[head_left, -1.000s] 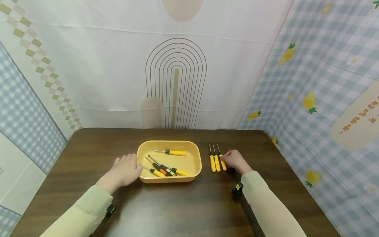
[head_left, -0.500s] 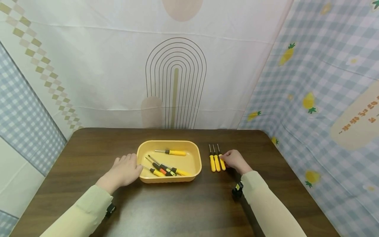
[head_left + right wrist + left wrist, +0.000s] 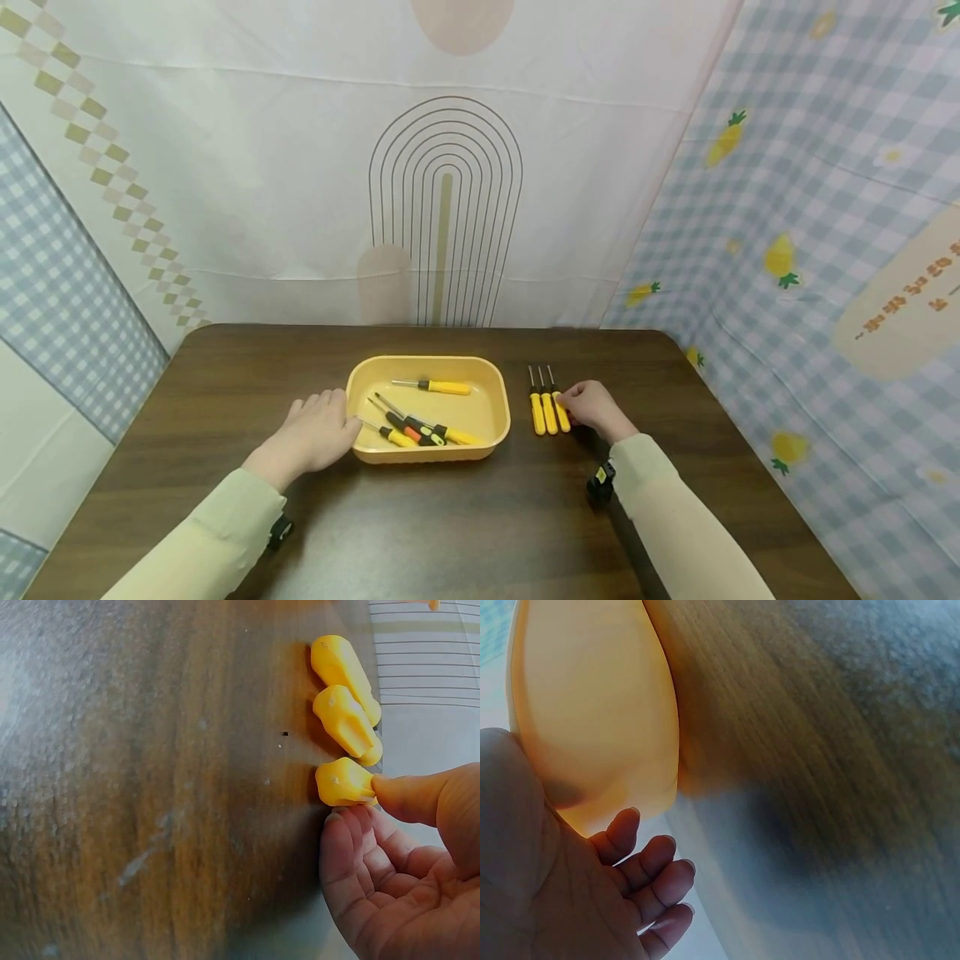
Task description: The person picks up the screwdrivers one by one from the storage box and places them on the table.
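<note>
A yellow tray stands in the middle of the table. My left hand holds its left end, with the thumb over the rim and the other fingers outside, loosely bent in the left wrist view. To the tray's right, three yellow-handled screwdrivers lie side by side, shafts pointing away from me. My right hand pinches the handle of the rightmost screwdriver between thumb and index finger. Close beside it lie the middle screwdriver and the left screwdriver.
Inside the tray, one screwdriver lies crosswise near the back. Several more, with yellow, black-and-red and black-and-green handles, overlap at its front. The dark wooden table meets a white curtain at the back and a checked cloth on the right.
My right hand has nudged the rightmost screwdriver slightly left, nearer the other two. The left hand and the tray stay where they were.
</note>
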Motion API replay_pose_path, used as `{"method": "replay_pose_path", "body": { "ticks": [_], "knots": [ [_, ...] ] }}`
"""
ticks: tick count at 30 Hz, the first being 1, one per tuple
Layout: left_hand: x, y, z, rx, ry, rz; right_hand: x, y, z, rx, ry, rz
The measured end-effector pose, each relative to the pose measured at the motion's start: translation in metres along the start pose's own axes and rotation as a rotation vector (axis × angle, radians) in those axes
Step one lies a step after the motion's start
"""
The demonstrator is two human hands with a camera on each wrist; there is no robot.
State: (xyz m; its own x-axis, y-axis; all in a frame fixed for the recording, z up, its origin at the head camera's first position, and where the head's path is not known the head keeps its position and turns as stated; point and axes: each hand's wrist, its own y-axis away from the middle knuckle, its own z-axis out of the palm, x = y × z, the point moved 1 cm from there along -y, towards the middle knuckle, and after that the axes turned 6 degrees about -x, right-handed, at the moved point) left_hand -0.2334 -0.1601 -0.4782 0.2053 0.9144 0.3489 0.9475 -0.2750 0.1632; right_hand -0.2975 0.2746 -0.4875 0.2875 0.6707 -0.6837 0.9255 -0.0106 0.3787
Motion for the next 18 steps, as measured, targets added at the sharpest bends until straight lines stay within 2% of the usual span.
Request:
{"method": "replay_pose_path", "body": {
  "ticks": [18],
  "knots": [
    [-0.0009, 0.0001, 0.0006, 0.003, 0.006, 0.004, 0.0012, 0.0005, 0.0002, 0.008, -0.005, 0.008]
  ]
}}
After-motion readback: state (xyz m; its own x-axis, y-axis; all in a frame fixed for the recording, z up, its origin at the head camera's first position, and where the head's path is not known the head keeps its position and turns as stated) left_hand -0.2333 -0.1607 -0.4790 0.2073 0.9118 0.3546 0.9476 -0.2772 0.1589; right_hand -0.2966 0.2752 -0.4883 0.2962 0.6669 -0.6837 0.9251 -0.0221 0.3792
